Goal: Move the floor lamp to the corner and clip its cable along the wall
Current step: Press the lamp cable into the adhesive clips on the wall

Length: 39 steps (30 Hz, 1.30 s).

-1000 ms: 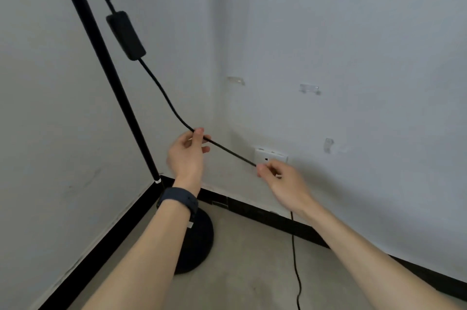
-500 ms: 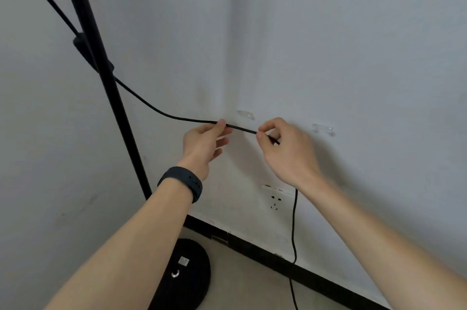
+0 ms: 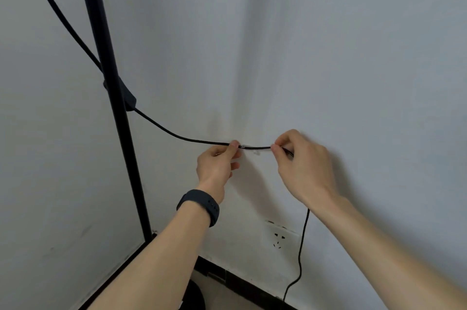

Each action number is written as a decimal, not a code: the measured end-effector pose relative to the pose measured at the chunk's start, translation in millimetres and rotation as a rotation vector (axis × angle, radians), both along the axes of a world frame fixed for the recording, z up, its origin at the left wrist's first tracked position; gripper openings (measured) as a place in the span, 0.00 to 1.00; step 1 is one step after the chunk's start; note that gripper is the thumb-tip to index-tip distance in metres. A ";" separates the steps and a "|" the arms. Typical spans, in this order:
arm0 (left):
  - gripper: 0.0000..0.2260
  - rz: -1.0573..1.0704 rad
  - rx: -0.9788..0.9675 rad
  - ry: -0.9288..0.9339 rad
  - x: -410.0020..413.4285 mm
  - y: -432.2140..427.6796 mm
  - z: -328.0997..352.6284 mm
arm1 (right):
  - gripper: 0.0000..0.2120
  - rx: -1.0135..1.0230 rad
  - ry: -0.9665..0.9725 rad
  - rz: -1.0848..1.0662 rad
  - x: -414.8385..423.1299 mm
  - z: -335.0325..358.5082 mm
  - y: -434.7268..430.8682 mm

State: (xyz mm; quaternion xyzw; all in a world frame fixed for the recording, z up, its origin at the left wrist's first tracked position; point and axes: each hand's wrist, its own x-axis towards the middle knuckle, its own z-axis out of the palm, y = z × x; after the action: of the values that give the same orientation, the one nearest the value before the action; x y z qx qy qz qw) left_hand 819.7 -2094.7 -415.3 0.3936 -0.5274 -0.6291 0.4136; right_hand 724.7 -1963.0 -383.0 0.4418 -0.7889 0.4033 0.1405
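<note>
The black floor lamp pole (image 3: 111, 97) stands in the corner at the left, its round base (image 3: 194, 297) partly hidden by my left forearm. The black cable (image 3: 177, 136) runs from the inline switch (image 3: 129, 97) behind the pole across to my hands. My left hand (image 3: 217, 165) pinches the cable just left of a small clear wall clip (image 3: 254, 151). My right hand (image 3: 300, 165) pinches it just right of the clip. The taut stretch between them lies against the clip. Below my right hand the cable hangs down to the floor.
A white wall socket (image 3: 280, 235) sits low on the right wall under my hands. A black skirting board (image 3: 242, 282) runs along both walls. A dark band is on my left wrist. The second clip further right is hidden behind my right hand.
Both hands have carried the cable up and slightly right, from the socket height to the clear clip. The stretch between them now lies on the clip.
</note>
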 end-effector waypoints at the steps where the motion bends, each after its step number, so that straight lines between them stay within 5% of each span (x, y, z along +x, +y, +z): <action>1: 0.11 -0.003 -0.006 0.008 -0.2 0.3 -0.2 | 0.04 -0.005 -0.012 -0.005 -0.2 -2.4 3.4; 10: 0.11 -0.022 -0.021 0.023 -3.8 5.8 -2.5 | 0.04 0.049 -0.087 0.022 3.8 -60.0 15.5; 19: 0.11 -0.115 -0.091 -0.101 -2.0 36.3 -14.6 | 0.08 0.021 -0.826 0.252 7.2 -99.1 44.5; 26: 0.08 -0.268 -0.338 -0.257 -27.5 70.8 -14.0 | 0.15 0.135 -0.750 0.212 -10.6 -95.8 68.9; 30: 0.08 -0.137 -0.204 -0.176 -34.8 68.9 -11.7 | 0.12 0.123 -0.721 0.179 -27.1 -85.5 92.5; 35: 0.07 -0.064 -0.075 -0.102 -44.2 77.6 -15.2 | 0.02 -0.092 -0.467 -0.007 -43.8 -50.8 116.1; 39: 0.08 0.007 -0.027 -0.083 -52.8 82.2 -12.5 | 0.05 -0.111 -0.269 -0.091 -43.5 -23.3 116.3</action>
State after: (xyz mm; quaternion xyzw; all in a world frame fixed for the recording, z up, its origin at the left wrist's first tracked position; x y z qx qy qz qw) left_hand 767.0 -2012.5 -427.8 0.4155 -0.5512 -0.6036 0.3989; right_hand 681.3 -1846.6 -406.3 0.3391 -0.7963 0.4951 0.0758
